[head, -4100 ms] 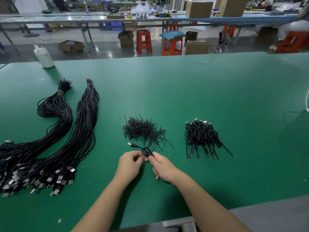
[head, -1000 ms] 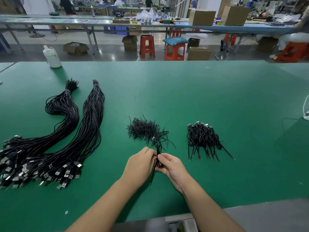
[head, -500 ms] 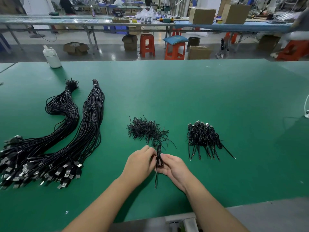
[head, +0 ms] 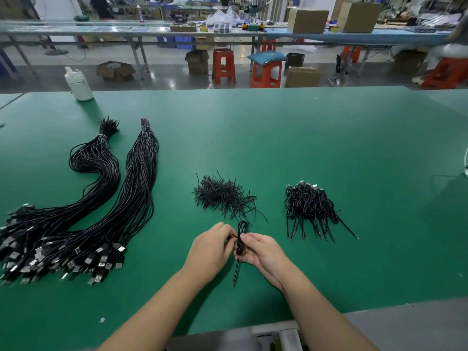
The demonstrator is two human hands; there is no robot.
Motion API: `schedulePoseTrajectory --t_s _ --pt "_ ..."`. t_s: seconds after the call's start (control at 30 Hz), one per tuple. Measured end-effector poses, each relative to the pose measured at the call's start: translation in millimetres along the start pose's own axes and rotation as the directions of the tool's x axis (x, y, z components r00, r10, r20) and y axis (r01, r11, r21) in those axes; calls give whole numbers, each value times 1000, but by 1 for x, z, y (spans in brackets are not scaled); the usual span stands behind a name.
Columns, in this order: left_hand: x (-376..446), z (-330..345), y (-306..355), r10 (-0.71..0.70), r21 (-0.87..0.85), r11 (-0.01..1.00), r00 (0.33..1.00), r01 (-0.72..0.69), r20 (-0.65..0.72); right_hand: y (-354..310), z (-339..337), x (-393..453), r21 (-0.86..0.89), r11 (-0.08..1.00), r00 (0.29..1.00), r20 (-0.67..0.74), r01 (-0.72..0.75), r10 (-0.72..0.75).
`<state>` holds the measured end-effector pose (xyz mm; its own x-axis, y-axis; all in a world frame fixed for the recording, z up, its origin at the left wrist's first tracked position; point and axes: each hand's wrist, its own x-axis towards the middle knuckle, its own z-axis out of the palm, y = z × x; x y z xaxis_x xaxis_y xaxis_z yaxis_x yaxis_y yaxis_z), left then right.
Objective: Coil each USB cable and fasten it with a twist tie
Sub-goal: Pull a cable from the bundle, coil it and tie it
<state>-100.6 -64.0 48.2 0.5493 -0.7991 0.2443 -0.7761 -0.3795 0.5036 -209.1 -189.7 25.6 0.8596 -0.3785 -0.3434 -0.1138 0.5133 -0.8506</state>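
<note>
Green mat table (head: 278, 138), matte and flat. Toward the left edge: two long bundles of loose black cables (head: 106, 198), each banded at the far end, metal plugs fanned out at the near end. Mid-surface: a bristly heap of short black twist ties (head: 222, 196), just beyond the hands. Right of it, well apart: a pile of finished coils (head: 309, 206), thin tails pointing at the near edge. White plastic bottle (head: 78, 84) at the far left corner. Nothing lies between the hands and either pile. Left hand (head: 210, 249) and right hand (head: 263, 252) meet near the middle of the near edge, around one coiled cable (head: 240, 239). The coil is a narrow upright loop between the two hands; its top sticks out above the fingers, and a straight tail hangs below toward the near edge. Right-hand fingers curl round the coil; left-hand fingertips pinch at its waist. Can't tell whether a tie is on it.
</note>
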Motion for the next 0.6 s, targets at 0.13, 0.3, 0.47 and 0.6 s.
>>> schedulePoseTrajectory --t_s 0.13,0.3,0.47,0.6 --pt "-2 -3 1 57 5 998 998 -57 -13 -1 2 0 -10 1000 1000 -2 -3 3" --pt "-4 -9 -1 117 38 992 993 -116 -23 -1 4 -1 -26 1000 1000 27 -5 6" --pt "2 -16 -2 -12 26 1000 1000 11 22 2 10 0 -72 996 995 -78 48 -54" --pt "6 -21 -5 -227 -146 958 964 246 138 2 21 -9 -276 949 987 -7 155 -164"
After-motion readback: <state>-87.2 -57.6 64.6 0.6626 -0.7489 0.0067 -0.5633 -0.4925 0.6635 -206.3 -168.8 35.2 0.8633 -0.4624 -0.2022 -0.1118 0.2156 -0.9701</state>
